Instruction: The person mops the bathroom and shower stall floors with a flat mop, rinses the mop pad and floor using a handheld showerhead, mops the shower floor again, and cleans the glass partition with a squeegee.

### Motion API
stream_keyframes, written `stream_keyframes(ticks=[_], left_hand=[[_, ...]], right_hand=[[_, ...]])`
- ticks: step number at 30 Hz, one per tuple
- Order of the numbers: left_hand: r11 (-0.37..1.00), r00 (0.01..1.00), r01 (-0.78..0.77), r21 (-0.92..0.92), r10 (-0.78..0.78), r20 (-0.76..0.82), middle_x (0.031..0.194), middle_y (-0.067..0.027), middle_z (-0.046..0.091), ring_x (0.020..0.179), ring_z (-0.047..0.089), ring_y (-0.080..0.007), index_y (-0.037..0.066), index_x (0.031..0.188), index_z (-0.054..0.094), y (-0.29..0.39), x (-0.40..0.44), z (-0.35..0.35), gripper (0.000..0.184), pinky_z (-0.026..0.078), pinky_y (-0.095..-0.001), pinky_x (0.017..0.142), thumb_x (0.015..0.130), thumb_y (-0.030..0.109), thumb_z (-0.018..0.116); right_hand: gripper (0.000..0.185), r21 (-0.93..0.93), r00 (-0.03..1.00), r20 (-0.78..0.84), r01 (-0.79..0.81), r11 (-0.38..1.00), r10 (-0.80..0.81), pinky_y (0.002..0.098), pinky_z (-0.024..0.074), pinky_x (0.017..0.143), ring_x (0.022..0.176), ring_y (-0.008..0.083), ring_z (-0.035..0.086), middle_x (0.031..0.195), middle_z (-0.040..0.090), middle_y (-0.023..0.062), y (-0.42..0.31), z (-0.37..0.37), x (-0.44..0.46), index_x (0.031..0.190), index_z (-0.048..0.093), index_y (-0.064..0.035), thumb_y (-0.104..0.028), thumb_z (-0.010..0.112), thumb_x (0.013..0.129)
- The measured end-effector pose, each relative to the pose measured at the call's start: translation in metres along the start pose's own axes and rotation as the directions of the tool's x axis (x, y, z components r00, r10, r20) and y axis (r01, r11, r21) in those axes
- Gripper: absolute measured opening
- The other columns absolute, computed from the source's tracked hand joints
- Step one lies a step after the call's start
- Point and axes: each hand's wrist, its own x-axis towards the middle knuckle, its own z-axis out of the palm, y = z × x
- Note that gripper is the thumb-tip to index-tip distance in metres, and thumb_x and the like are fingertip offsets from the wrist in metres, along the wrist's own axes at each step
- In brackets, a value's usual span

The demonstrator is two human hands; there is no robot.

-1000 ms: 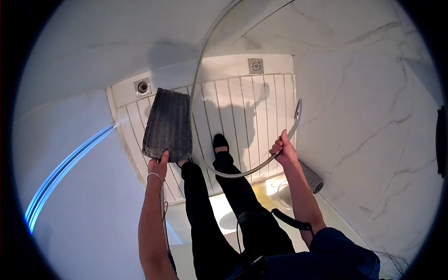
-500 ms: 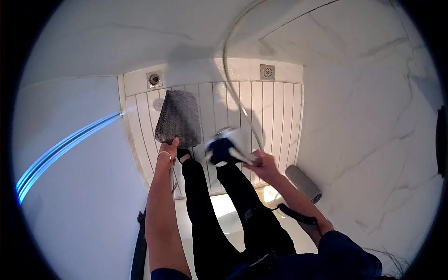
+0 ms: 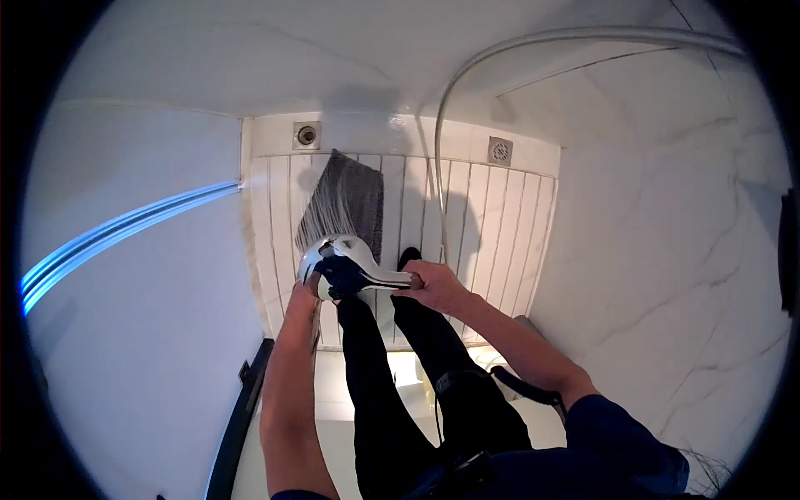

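Note:
A shiny chrome shower head (image 3: 360, 265) is in my right hand (image 3: 435, 287), whose fingers are closed round its handle. Streams of water fall from it onto a dark grey textured mat (image 3: 358, 196), which hangs over the slatted floor. My left hand (image 3: 308, 293) is at the mat's near end, partly hidden behind the shower head; in this view its fingers are mostly covered. A pale hose (image 3: 442, 125) curves down from the upper right towards my right hand.
Two square drains, one on the left (image 3: 307, 135) and one on the right (image 3: 500, 151), lie beyond the white slatted floor (image 3: 492, 233). Marbled wall (image 3: 650, 225) rises on the right. A metal rail (image 3: 125, 229) runs along the left.
My right hand has moved left and brought the shower head over the near end of the mat. Water now runs onto the mat. The hose has swung to the right.

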Motion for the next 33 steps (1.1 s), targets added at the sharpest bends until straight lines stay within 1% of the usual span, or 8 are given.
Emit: stream_keyframes(ticks=[2,6,15,18,21,24,28,33], left_hand=[[0.844,0.979,0.202,0.497,-0.167,-0.114,0.11,-0.013,0.053,0.094,0.053,-0.026,0.011,0.124,0.04,0.012,-0.004,0.014,0.057,0.045,-0.0349,0.075,0.074,0.026,0.063],[0.626,0.79,0.613,0.482,-0.501,-0.354,0.1,-0.0142,0.061,0.094,0.058,-0.0282,0.005,0.11,0.055,0.129,0.015,0.096,0.04,0.044,-0.0343,0.079,0.075,0.024,0.06],[0.28,0.911,0.347,0.895,-0.329,-0.25,0.085,-0.0139,0.064,0.078,0.062,-0.025,0.018,0.116,0.053,0.148,-0.006,0.113,0.04,0.047,-0.0344,0.071,0.077,0.026,0.058],[0.684,0.848,0.53,0.502,-0.424,-0.318,0.083,-0.0116,0.062,0.075,0.062,-0.0245,0.021,0.13,0.036,0.136,-0.011,0.107,0.062,0.049,-0.0345,0.071,0.073,0.02,0.06],[0.476,0.756,0.628,0.616,-0.56,-0.338,0.095,-0.0131,0.06,0.086,0.06,-0.0222,0.015,0.128,0.039,0.17,-0.013,0.117,0.063,0.047,-0.0328,0.077,0.071,0.024,0.065],[0.87,0.971,0.158,0.468,-0.052,-0.232,0.113,-0.0153,0.052,0.109,0.049,-0.0231,0.007,0.118,0.045,0.032,-0.037,0.059,0.054,0.036,-0.0309,0.093,0.07,0.017,0.066],[0.763,0.878,0.473,0.44,-0.37,-0.303,0.104,-0.0102,0.057,0.099,0.052,-0.0201,0.004,0.111,0.051,0.146,-0.022,0.109,0.038,0.044,-0.031,0.081,0.077,0.016,0.062],[0.586,0.866,0.482,0.652,-0.206,-0.455,0.111,-0.0127,0.055,0.1,0.054,-0.0258,0.003,0.115,0.047,0.097,-0.038,0.082,0.052,0.044,-0.0338,0.084,0.073,0.026,0.067]], right_hand=[[0.033,-0.033,0.998,-0.024,0.057,0.998,-0.058,0.0365,0.0449,0.058,0.065,0.0269,0.057,0.07,0.055,0.0094,0.013,-0.007,0.008,0.085,0.052,-0.006,-0.026,0.072,0.067],[0.032,0.001,0.982,-0.129,-0.142,0.99,0.141,0.034,0.0447,0.055,0.062,0.0238,0.057,0.067,0.054,0.0102,0.009,-0.025,0.023,0.083,0.051,-0.0049,-0.024,0.072,0.068],[0.027,-0.201,0.988,-0.123,0.072,0.977,-0.098,0.032,0.044,0.055,0.059,0.022,0.054,0.067,0.052,0.0078,0.006,-0.039,-0.004,0.084,0.054,-0.0059,-0.022,0.071,0.069],[0.028,-0.189,0.991,-0.11,-0.098,0.977,0.078,0.0328,0.0445,0.056,0.06,0.0218,0.055,0.07,0.054,0.0072,-0.01,-0.04,-0.005,0.084,0.055,-0.0065,-0.021,0.071,0.066],[0.029,-0.114,0.997,-0.057,0.042,0.993,-0.049,0.0338,0.0443,0.055,0.06,0.0224,0.055,0.069,0.053,0.0064,-0.011,-0.032,-0.003,0.082,0.054,-0.0074,-0.023,0.072,0.066],[0.029,-0.17,0.99,0.051,0.137,0.976,-0.13,0.0346,0.0438,0.056,0.063,0.0255,0.056,0.069,0.054,0.0072,-0.019,-0.025,0.007,0.082,0.053,-0.0078,-0.025,0.071,0.067],[0.027,-0.206,0.999,0.033,0.016,0.978,-0.01,0.0374,0.0432,0.059,0.067,0.0273,0.056,0.07,0.055,0.0074,-0.036,-0.027,0.022,0.081,0.052,-0.0084,-0.024,0.07,0.068],[0.029,-0.209,0.979,0.039,0.202,0.957,-0.199,0.038,0.0439,0.059,0.068,0.028,0.056,0.069,0.054,0.008,-0.036,-0.01,0.03,0.079,0.051,-0.0083,-0.027,0.07,0.066]])
